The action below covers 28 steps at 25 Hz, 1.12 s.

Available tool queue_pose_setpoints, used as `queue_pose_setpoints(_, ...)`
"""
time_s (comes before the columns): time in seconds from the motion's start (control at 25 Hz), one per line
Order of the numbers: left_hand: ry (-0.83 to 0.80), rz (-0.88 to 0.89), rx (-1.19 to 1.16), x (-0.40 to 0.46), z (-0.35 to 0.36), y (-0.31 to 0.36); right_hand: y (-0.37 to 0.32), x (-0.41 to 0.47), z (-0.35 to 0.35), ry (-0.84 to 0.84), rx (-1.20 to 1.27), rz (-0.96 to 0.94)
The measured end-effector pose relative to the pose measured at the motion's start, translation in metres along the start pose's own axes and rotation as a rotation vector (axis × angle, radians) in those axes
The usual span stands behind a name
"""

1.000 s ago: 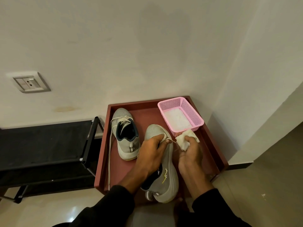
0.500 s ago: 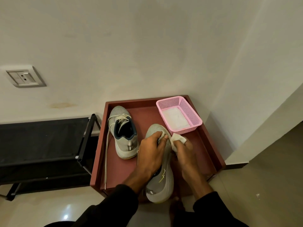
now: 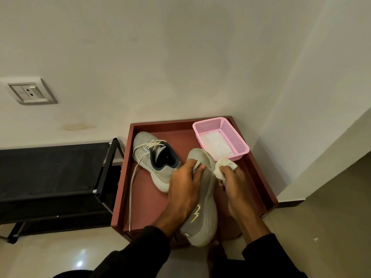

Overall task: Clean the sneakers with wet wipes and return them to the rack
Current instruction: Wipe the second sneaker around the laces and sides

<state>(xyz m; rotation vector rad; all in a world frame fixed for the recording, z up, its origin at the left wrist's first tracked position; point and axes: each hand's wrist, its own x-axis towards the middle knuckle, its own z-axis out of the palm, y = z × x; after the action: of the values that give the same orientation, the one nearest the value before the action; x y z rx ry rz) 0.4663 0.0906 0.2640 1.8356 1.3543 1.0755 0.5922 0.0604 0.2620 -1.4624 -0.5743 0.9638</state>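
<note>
sneaker (image 3: 202,199) in left hand (image 3: 185,185) grip overhanging tray (image 3: 144,199) edge, right hand (image 3: 233,183) pinching wipe (image 3: 223,167)

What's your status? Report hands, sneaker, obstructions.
Left hand grips the near sneaker over its laces. Right hand holds wipe at its side. Second sneaker waits on tray. Nothing obstructing.

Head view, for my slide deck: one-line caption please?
Left hand steadies a grey sneaker while right hand holds a wipe beside it.

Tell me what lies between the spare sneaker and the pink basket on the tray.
In the head view, only bare red tray floor lies between the spare sneaker and the pink basket.
</note>
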Motion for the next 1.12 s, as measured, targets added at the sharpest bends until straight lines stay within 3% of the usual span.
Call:
queue_pose_setpoints(0.24,0.148,-0.037,-0.104,-0.006,0.000,0.022,0.011,0.000,0.006,-0.045,-0.053,0.057)
queue_pose_setpoints(0.48,0.235,-0.084,-0.019,-0.007,0.001,0.028,-0.007,0.000,-0.002,0.209,0.100,-0.101)
queue_pose_setpoints(0.64,0.136,-0.066,0.002,-0.013,0.012,0.024,-0.008,0.000,-0.003,0.160,0.093,-0.031)
queue_pose_setpoints(0.8,-0.049,-0.127,-0.166,0.001,0.016,0.030,0.001,0.000,-0.002,0.047,-0.055,0.019)
queue_pose_setpoints(0.96,-0.148,-0.308,-0.497,0.021,0.006,0.050,-0.001,-0.002,-0.001,0.198,-0.140,-0.153)
queue_pose_setpoints(1.12,-0.212,-0.318,-0.652,0.032,-0.013,0.069,-0.008,-0.015,0.001,0.253,-0.128,-0.321)
